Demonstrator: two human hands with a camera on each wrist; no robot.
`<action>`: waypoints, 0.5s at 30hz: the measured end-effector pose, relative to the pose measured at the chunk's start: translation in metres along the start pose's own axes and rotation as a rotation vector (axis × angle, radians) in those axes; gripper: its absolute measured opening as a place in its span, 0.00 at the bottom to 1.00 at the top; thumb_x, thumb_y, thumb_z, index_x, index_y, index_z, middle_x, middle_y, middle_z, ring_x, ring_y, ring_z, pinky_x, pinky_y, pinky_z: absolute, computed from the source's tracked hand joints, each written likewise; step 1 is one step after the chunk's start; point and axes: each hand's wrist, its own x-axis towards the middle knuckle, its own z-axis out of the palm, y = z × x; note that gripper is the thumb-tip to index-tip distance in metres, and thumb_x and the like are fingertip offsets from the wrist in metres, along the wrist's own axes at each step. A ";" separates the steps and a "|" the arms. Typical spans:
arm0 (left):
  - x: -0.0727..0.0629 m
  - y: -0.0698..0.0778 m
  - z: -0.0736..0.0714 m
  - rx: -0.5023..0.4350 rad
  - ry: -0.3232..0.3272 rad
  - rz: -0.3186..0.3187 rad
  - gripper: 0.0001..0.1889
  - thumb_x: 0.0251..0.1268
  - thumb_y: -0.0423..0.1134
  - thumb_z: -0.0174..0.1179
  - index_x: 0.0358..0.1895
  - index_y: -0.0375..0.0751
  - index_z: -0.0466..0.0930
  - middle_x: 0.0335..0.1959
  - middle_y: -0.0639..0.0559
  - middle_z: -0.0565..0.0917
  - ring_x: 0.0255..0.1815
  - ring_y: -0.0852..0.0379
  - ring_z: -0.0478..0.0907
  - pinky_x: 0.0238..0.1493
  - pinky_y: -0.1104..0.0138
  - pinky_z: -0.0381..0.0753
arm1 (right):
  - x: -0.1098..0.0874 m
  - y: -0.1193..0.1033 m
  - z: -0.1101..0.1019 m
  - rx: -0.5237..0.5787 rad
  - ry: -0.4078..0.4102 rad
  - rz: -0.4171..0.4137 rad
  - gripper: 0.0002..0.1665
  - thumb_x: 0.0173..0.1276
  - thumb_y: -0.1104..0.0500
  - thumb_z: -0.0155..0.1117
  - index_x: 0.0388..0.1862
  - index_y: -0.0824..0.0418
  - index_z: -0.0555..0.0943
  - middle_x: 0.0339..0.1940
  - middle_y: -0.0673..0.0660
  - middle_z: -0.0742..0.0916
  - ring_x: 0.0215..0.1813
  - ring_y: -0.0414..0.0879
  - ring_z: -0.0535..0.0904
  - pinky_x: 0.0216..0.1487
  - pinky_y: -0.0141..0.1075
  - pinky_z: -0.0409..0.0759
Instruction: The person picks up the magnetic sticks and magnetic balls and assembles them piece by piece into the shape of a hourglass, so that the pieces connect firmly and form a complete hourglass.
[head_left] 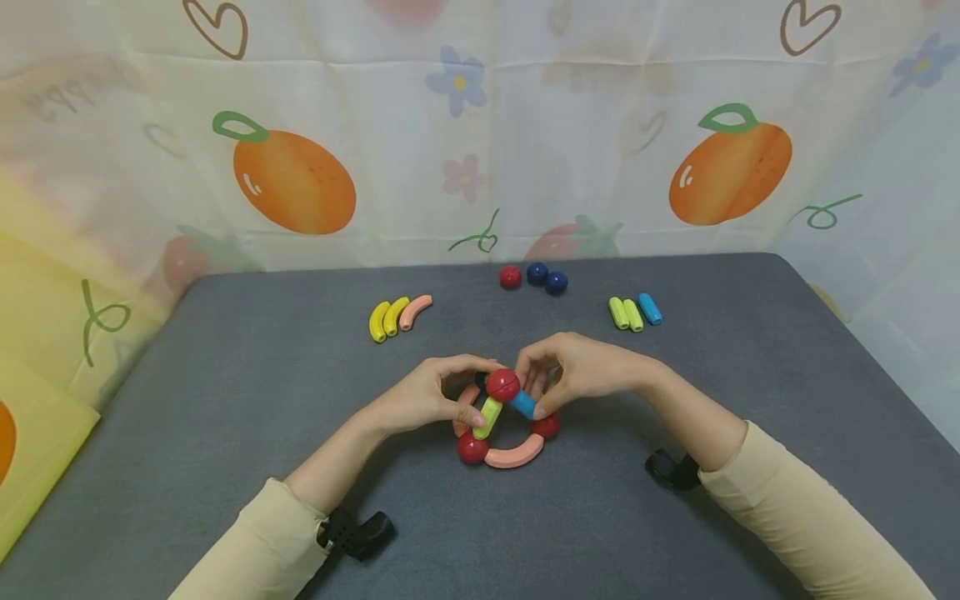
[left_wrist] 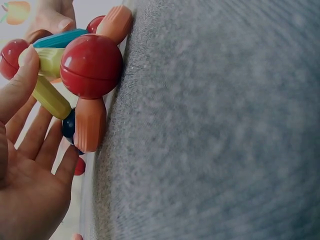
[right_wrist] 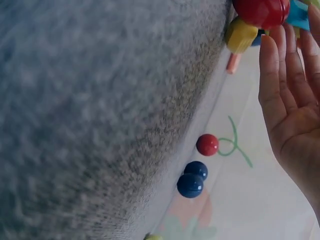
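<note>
A frame of magnetic balls and rods stands on the table between the hands. A red ball [head_left: 503,385] tops it, with a yellow-green rod [head_left: 487,418] and a blue rod [head_left: 522,404] sloping down from it. Below, a salmon curved rod [head_left: 515,454] joins a red ball [head_left: 472,448] to another red ball [head_left: 547,426]. A dark blue ball [left_wrist: 69,126] sits at the back, partly hidden; a yellow curved rod [right_wrist: 241,36] shows in the right wrist view. My left hand [head_left: 438,392] holds the frame, thumb on the yellow-green rod. My right hand [head_left: 577,371] pinches the blue rod.
Behind the frame lie two yellow curved rods [head_left: 386,318] beside a salmon one [head_left: 416,312]. A loose red ball [head_left: 510,277] and two dark blue balls [head_left: 547,278] are near the back edge. Two yellow-green rods [head_left: 626,314] and a blue rod [head_left: 650,309] lie right.
</note>
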 end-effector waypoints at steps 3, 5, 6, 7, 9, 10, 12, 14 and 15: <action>0.000 0.000 0.000 0.005 0.005 0.016 0.30 0.52 0.34 0.74 0.62 0.44 0.77 0.61 0.47 0.80 0.65 0.51 0.75 0.72 0.51 0.69 | -0.002 0.003 -0.003 0.030 0.004 -0.010 0.17 0.58 0.61 0.75 0.46 0.58 0.82 0.42 0.58 0.87 0.43 0.48 0.85 0.46 0.40 0.86; 0.000 0.000 0.000 0.017 0.010 0.017 0.29 0.52 0.35 0.75 0.60 0.45 0.78 0.59 0.49 0.81 0.62 0.53 0.76 0.70 0.52 0.70 | -0.004 0.004 -0.006 0.038 0.015 -0.014 0.17 0.59 0.62 0.74 0.47 0.60 0.81 0.42 0.60 0.87 0.44 0.49 0.85 0.46 0.39 0.86; 0.000 0.000 0.000 0.024 0.012 0.017 0.29 0.51 0.36 0.75 0.59 0.46 0.79 0.58 0.49 0.81 0.61 0.53 0.76 0.70 0.53 0.71 | -0.005 0.005 -0.007 0.041 0.023 -0.011 0.17 0.59 0.63 0.74 0.47 0.60 0.81 0.43 0.61 0.87 0.44 0.50 0.85 0.46 0.39 0.86; 0.000 0.000 0.001 0.029 0.016 0.011 0.28 0.51 0.36 0.76 0.59 0.46 0.79 0.57 0.50 0.81 0.60 0.54 0.76 0.70 0.53 0.71 | -0.006 0.006 -0.008 0.043 0.032 -0.006 0.17 0.59 0.64 0.74 0.48 0.61 0.81 0.44 0.61 0.87 0.44 0.50 0.85 0.46 0.39 0.86; 0.001 0.000 0.001 0.044 0.023 0.001 0.28 0.50 0.37 0.76 0.58 0.46 0.79 0.56 0.50 0.81 0.60 0.54 0.76 0.69 0.53 0.71 | -0.009 0.008 -0.011 0.047 0.055 0.003 0.18 0.59 0.65 0.73 0.49 0.61 0.81 0.45 0.62 0.86 0.45 0.50 0.85 0.46 0.39 0.86; 0.001 -0.001 0.001 0.052 0.025 -0.007 0.28 0.50 0.37 0.76 0.57 0.46 0.79 0.56 0.51 0.81 0.60 0.54 0.76 0.69 0.53 0.71 | -0.010 0.009 -0.013 0.051 0.065 0.009 0.18 0.60 0.64 0.73 0.49 0.62 0.81 0.46 0.63 0.86 0.45 0.50 0.85 0.47 0.39 0.86; 0.001 -0.002 0.001 0.062 0.027 -0.017 0.27 0.49 0.38 0.77 0.56 0.46 0.79 0.55 0.50 0.82 0.60 0.53 0.75 0.69 0.53 0.71 | -0.013 0.012 -0.016 0.060 0.089 0.024 0.19 0.60 0.64 0.72 0.51 0.63 0.80 0.48 0.64 0.85 0.46 0.49 0.85 0.47 0.39 0.86; 0.001 -0.002 0.001 0.067 0.028 -0.027 0.27 0.49 0.38 0.77 0.55 0.46 0.79 0.55 0.50 0.82 0.59 0.53 0.75 0.68 0.54 0.71 | -0.016 0.015 -0.020 0.065 0.119 0.036 0.20 0.61 0.63 0.72 0.52 0.63 0.80 0.50 0.65 0.85 0.47 0.48 0.85 0.47 0.39 0.86; 0.001 -0.002 0.001 0.067 0.028 -0.031 0.26 0.50 0.38 0.77 0.55 0.46 0.79 0.54 0.50 0.82 0.59 0.53 0.75 0.67 0.55 0.71 | -0.018 0.016 -0.022 0.062 0.136 0.041 0.20 0.61 0.63 0.72 0.52 0.63 0.80 0.50 0.66 0.85 0.47 0.48 0.85 0.48 0.39 0.86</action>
